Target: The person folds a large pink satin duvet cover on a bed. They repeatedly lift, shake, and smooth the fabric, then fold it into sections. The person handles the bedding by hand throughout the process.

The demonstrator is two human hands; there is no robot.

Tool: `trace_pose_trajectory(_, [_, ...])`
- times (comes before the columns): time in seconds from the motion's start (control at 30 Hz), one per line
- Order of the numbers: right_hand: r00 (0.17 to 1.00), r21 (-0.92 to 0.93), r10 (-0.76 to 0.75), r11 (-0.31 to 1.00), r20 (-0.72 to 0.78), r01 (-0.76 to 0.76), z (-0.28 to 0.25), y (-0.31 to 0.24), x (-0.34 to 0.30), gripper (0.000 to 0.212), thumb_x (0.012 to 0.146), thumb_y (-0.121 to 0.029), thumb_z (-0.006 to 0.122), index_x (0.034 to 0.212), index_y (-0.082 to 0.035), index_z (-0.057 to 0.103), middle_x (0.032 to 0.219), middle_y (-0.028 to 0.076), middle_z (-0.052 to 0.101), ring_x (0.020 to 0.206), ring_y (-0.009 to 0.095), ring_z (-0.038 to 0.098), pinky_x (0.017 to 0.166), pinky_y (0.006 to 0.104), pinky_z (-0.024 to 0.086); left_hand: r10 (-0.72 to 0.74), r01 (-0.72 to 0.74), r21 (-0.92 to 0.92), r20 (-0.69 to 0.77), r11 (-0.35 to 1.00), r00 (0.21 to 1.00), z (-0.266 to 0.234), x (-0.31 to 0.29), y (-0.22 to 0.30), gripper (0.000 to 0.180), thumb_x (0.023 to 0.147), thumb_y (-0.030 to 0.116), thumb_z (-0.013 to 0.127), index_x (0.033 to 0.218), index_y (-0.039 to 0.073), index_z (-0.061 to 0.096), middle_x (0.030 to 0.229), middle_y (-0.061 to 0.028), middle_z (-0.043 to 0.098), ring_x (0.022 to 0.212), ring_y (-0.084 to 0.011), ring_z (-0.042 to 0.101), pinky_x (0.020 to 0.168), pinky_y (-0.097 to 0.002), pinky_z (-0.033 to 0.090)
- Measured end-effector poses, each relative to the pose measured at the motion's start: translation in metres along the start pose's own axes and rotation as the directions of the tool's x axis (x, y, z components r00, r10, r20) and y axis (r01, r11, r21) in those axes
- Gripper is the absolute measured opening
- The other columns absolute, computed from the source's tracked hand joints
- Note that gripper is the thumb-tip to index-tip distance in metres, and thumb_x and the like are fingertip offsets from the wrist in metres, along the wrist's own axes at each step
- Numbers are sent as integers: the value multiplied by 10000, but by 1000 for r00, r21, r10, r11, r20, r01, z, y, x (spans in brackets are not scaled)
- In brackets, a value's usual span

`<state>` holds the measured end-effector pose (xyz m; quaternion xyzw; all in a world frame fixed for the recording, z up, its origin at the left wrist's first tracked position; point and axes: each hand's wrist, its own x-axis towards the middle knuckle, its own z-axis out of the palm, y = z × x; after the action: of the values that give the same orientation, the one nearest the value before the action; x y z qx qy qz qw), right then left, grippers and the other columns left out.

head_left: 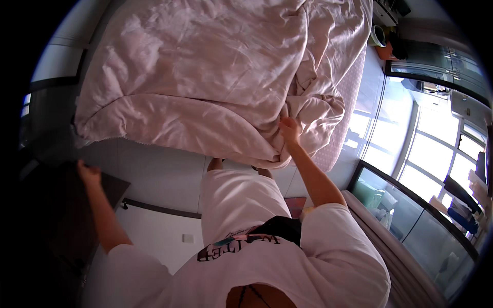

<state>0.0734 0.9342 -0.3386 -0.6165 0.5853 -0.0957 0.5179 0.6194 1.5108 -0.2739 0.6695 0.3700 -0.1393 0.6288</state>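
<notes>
A pale pink duvet [205, 66] lies rumpled over the bed, its near edge folded back and hanging toward my legs. My right hand [290, 130] is closed on a bunched fold of it near the right side of the bed. Out to the left, my left hand [90, 173] is apart from the duvet, in shadow beside a dark piece of furniture. Its fingers look parted and nothing shows in them. A pink patterned sheet or mattress cover [336, 138] is bared along the bed's right edge.
Grey tiled floor [159, 174] runs between the bed and my legs. A dark wooden surface [110, 191] stands at the left. To the right are a glass-panelled sliding door [411, 215] and a curtain [395, 256]. An orange container [385, 52] sits at the far right.
</notes>
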Motion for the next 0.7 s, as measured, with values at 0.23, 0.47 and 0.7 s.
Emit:
trace_pose_trajectory(0.23, [740,9,373,896,-560,-445,-133,99,16,652,599,-174,688,1143,15,384,1083,167,460,984,270,463,840,342,380,-224,-144,615,480,775,848,119,-211,-299,559,795,387,498,1242,105,313,1235,-75,361,1076,-214,398,869,-365,338])
trace_pose_trajectory(0.47, [683,401,538,838,-494,-370,-153,159,42,729,555,-154,718,1149,62,355,1139,212,403,1040,309,426,878,360,360,-201,-633,491,857,598,474,241,-420,-403,342,793,227,531,1057,13,492,1014,-129,540,860,-197,550,737,-282,434])
trace_pose_trajectory(0.7, [908,660,237,749,-345,55,-158,75,29,522,590,-44,629,1067,36,431,950,195,524,880,292,522,766,348,420,-435,-321,592,784,739,443,333,-502,-404,348,837,277,472,1096,44,486,1041,-45,526,923,-120,495,804,-249,378])
